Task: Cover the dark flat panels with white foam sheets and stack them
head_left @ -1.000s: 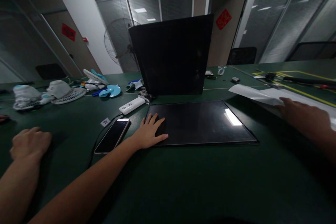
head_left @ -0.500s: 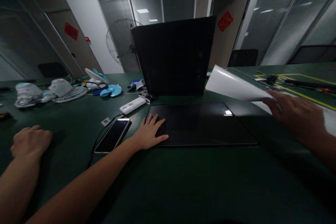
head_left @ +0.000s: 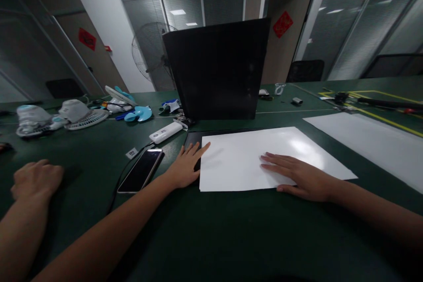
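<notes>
A sheet of white glossy paper point(head_left: 238, 163) lies over most of a thin flat black panel point(head_left: 216, 133), whose left and back edges still show. My left hand point(head_left: 185, 165) rests with fingers spread on the panel's left end, its index fingertip at the paper's left edge. My right hand point(head_left: 300, 176) is laid flat on the right half of the paper, fingers stretched out, holding nothing. A phone point(head_left: 141, 171) with a dark screen lies left of my left hand, near a white stick-shaped device point(head_left: 165, 133).
Another person's closed hand point(head_left: 37, 179) rests on the green table point(head_left: 231, 238) at far left. A large black upright panel point(head_left: 216, 70) stands behind the paper. White fan parts point(head_left: 76, 112) and a blue fan blade point(head_left: 140, 113) lie back left. More white paper point(head_left: 373, 141) lies at right.
My right hand has brought the white paper from the right and laid it over the black panel, letting go its curled edge. My left hand has stayed in place.
</notes>
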Demonstrator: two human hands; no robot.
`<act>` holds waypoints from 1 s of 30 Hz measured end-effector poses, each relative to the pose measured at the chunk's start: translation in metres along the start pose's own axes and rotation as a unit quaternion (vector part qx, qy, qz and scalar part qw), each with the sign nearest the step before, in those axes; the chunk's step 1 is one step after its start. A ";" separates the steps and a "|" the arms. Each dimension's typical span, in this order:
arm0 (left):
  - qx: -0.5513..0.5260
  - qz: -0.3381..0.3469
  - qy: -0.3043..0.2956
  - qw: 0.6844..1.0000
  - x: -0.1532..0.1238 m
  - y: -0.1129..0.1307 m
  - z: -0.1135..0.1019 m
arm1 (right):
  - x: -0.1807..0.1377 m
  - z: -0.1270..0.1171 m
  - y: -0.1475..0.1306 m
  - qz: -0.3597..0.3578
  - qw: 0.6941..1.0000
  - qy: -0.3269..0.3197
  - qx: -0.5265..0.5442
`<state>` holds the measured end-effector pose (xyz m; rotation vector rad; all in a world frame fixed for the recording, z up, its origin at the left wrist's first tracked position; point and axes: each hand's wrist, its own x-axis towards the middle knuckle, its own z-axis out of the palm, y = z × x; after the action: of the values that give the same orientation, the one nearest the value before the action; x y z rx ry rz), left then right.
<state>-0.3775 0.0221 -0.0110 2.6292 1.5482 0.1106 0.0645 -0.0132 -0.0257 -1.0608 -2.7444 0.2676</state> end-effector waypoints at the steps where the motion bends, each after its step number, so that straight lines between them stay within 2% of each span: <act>1: 0.009 0.024 0.019 0.999 -0.001 0.000 0.000 | -0.001 0.000 0.001 -0.002 1.000 0.005 -0.007; 4: 0.055 0.134 0.090 0.985 -0.004 0.002 0.000 | -0.002 0.000 0.003 -0.024 0.999 0.021 -0.038; 7: 0.080 0.250 0.150 0.953 -0.006 0.004 -0.001 | -0.003 0.001 0.005 -0.067 0.994 0.054 -0.064; 9: 0.082 0.285 0.166 0.940 -0.006 0.003 -0.002 | -0.004 0.000 0.005 -0.095 0.988 0.085 -0.084; 12: 0.077 0.273 0.155 0.946 -0.005 -0.002 -0.005 | -0.006 -0.004 0.005 -0.140 0.976 0.121 -0.117; 18: 0.051 0.194 0.109 0.974 -0.009 -0.013 -0.027 | -0.009 -0.011 0.006 -0.199 0.959 0.144 -0.144; 24: 0.007 0.114 -0.004 0.993 -0.015 -0.017 -0.047 | -0.011 -0.004 0.009 -0.192 0.959 0.177 -0.113; 30: 0.016 0.093 -0.018 0.995 -0.019 -0.023 -0.047 | -0.017 0.006 0.020 -0.148 0.969 0.174 -0.091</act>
<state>-0.4117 0.0188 0.0330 2.7788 1.3016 0.0514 0.0881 -0.0111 -0.0377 -0.6415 -2.5872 -0.1986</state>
